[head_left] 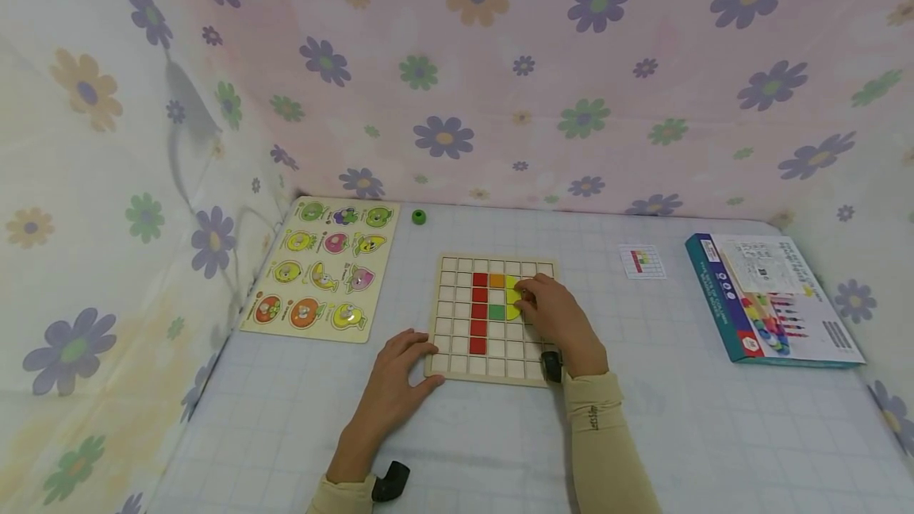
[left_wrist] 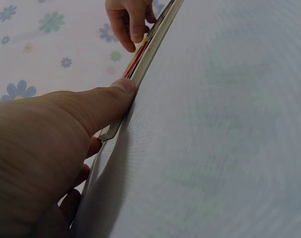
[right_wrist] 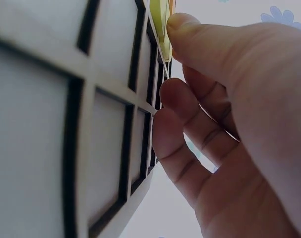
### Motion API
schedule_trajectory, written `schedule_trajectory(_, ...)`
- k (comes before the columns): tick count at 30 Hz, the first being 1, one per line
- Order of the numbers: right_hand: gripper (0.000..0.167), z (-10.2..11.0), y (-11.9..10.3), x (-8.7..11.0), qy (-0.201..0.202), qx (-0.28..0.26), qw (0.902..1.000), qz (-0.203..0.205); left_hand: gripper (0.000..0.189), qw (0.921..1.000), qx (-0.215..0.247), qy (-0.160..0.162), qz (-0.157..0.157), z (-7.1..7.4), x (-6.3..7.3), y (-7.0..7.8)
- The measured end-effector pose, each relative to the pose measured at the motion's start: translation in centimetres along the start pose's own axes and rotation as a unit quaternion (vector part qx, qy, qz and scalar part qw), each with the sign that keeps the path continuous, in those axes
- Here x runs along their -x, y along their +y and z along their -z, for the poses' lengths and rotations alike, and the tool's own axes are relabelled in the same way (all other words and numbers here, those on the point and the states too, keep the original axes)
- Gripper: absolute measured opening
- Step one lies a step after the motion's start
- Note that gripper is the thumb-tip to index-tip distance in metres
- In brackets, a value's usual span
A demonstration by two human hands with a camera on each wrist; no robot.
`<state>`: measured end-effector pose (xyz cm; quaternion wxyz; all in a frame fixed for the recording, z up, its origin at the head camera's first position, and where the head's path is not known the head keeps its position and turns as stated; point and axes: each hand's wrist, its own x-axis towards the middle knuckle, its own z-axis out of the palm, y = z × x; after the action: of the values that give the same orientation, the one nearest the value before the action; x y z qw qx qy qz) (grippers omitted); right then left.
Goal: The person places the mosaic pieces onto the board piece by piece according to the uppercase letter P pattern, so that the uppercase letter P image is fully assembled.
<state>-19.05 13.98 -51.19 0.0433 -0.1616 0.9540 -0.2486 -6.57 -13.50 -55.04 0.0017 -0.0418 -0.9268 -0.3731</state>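
A wooden grid board [head_left: 493, 370] lies on the table, with a column of red square tiles [head_left: 479, 311], an orange tile [head_left: 497, 281] and a green tile [head_left: 496, 312] in its cells. My right hand [head_left: 564, 322] is over the board's right side, thumb and fingertips pinching at a yellow piece [head_left: 511, 311] beside the green tile. In the right wrist view the thumb tip meets the yellow piece [right_wrist: 161, 22]; the index fingertip is mostly hidden. At the near left corner, my left hand [head_left: 393, 375] rests against the board, its thumb [left_wrist: 113, 96] on the edge and its fingers loosely spread.
A wooden fruit puzzle board [head_left: 334, 260] lies at the left. Behind the grid board sits a small green ring-shaped piece [head_left: 418, 217]. To the right are a small pattern card [head_left: 643, 262] and a flat printed box [head_left: 778, 300]. Flowered cloth walls surround the table.
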Motion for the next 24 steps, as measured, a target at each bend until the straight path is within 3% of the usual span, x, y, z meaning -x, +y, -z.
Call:
schedule_trajectory(12,0.022,0.03,0.77,0.53,0.014,-0.019,0.9991,-0.036,0.04,1.0,0.004,-0.003,0.002,-0.15,0.15,0.21)
schedule_trajectory(24,0.019,0.22,0.4,0.64,0.013,-0.019,0.9993,-0.03,0.041,1.0,0.0,0.001,-0.005,-0.17,0.13,0.06)
